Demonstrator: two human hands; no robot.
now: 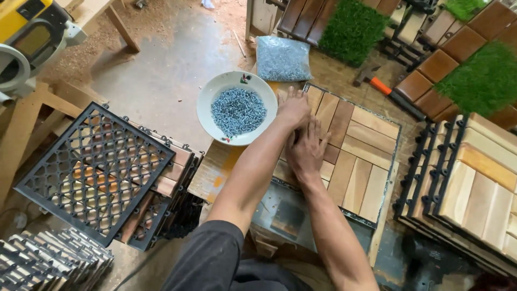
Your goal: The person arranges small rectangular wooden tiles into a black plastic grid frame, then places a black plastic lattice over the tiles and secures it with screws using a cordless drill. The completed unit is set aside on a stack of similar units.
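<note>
The left hand [294, 108] and right hand [307, 151] lie flat, fingers together, pressing square panel of pale and brown wooden slats [350, 156]; just left of the fingertips sits a white round bowl of small silver screws [237, 110]; beyond, a clear screw bag [282, 58].

One head-worn camera looked steeply down from above the person's shoulders, close over both forearms, facing forward across a wooden slat tile [353, 156] toward a white bowl [207, 116] and floor beyond.

Dusty concrete floor [161, 75], scattered sawdust [81, 59], wooden workbench legs [32, 118]
</note>
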